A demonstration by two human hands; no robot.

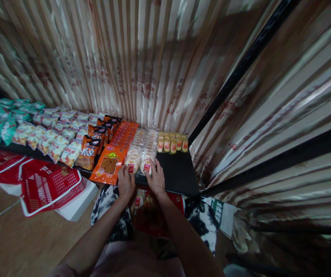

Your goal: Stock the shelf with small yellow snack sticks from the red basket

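Two rows of round pale snacks in clear wrappers with red labels run back along the black shelf (178, 173). My left hand (127, 182) rests against the front snack pack (133, 163) of the left row, fingers stretched out. At the right row, my right hand (156, 179) has its fingers spread over the edge of the front pack (146, 166). Just left of my left hand lies a flat orange snack bag (107, 163). Small yellow packs with red labels (172, 143) stand in rows to the right. My palms' undersides are hidden.
Orange-black bags (88, 153), white bags (58, 146) and green bags (8, 130) fill the shelf's left. A red basket (50, 186) sits below. Between my knees is a red container (178, 200) with packs. A black post (225, 88) and striped curtain (142, 57) bound the shelf.
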